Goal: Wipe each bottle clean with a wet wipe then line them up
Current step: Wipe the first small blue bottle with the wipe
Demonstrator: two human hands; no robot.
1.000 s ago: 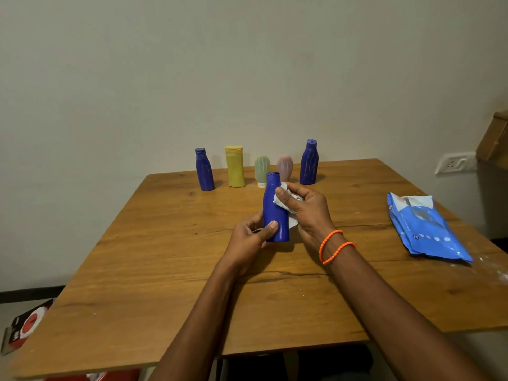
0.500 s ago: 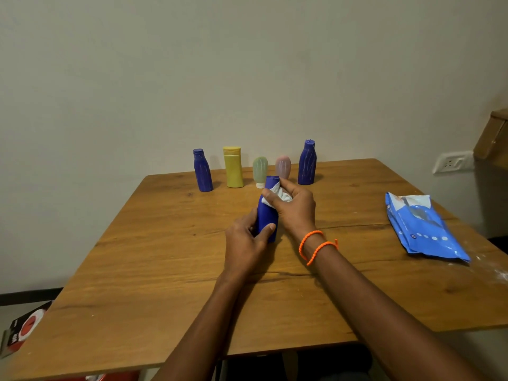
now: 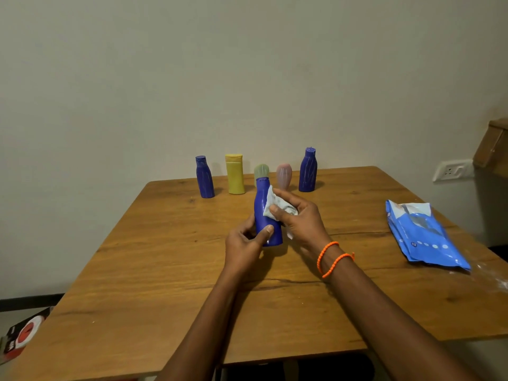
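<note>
My left hand [image 3: 246,244] grips the lower part of a blue bottle [image 3: 265,215], held upright over the middle of the wooden table [image 3: 154,270]. My right hand [image 3: 301,220] holds a white wet wipe [image 3: 276,206] against the bottle's right side. Behind them, in a row along the far edge, stand a blue bottle [image 3: 204,177], a yellow bottle [image 3: 235,174], a pale green bottle [image 3: 261,171] partly hidden by the held one, a pink bottle [image 3: 284,176] and another blue bottle [image 3: 308,170].
A blue wet wipe pack [image 3: 423,235] lies flat at the table's right side. A wall socket [image 3: 452,170] and a cardboard box [image 3: 492,147] are at the far right. A red and black packet [image 3: 23,332] lies on the floor at left.
My right hand has slid the wipe from the bottle's top down to its right side. My left hand keeps its hold on the bottle's base.
</note>
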